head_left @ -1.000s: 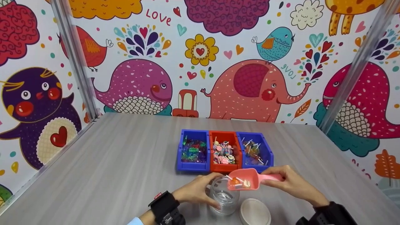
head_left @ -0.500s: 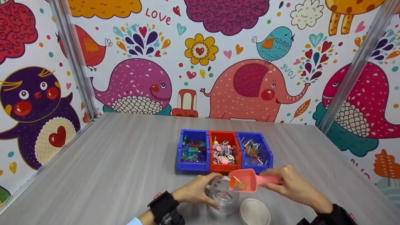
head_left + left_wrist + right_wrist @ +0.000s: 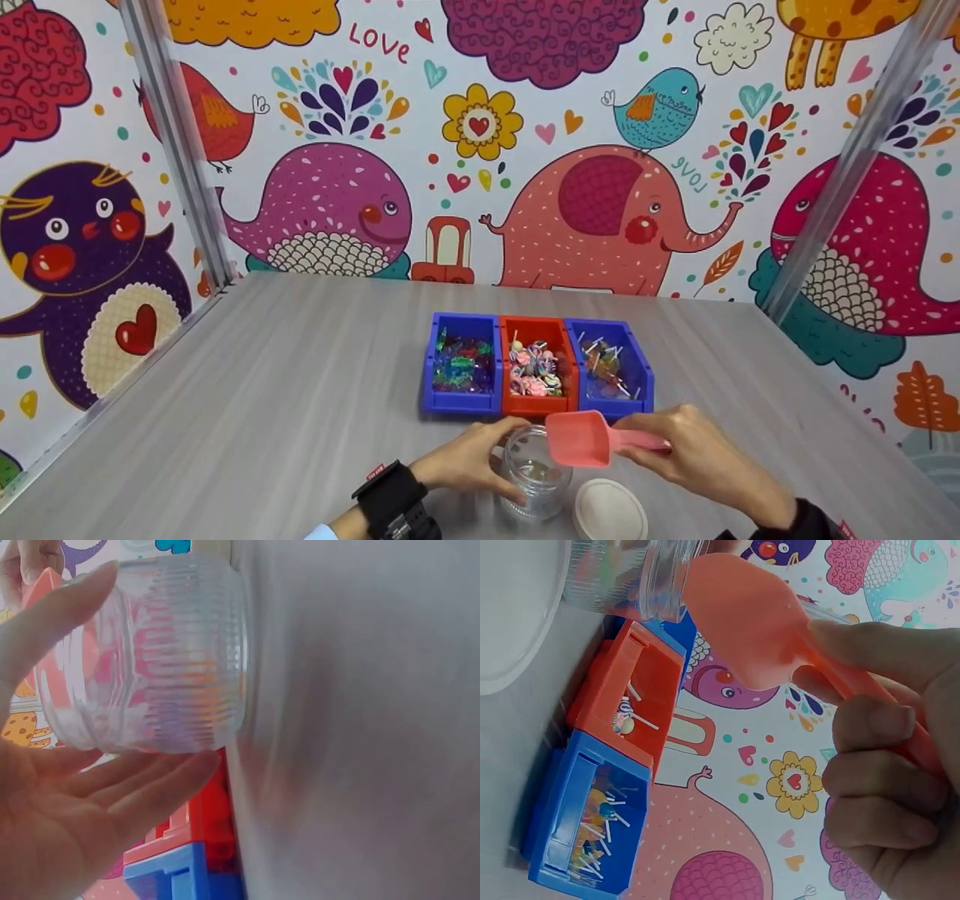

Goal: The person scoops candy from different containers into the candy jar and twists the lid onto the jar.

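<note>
My left hand holds a clear glass jar, thumb on one side and fingers on the other. The jar stands upright on the table, its mouth uncovered. Through its ribbed wall, an orange patch shows low down in the left wrist view. My right hand grips the handle of a pink scoop. The scoop is tipped toward the jar, its blade overlapping the jar's rim, and no candy shows in it. In the right wrist view, several fingers curl round the handle.
A pale round lid lies just right of the jar. Beyond the hands stand three joined bins: a blue one with colourful pieces, a red one with lollipops, and a second blue one with more lollipops. A patterned wall closes the back.
The right hand has tipped the scoop further over the jar. The orange and pale lollipops seen in the scoop earlier have left it. The left hand stays on the jar.
</note>
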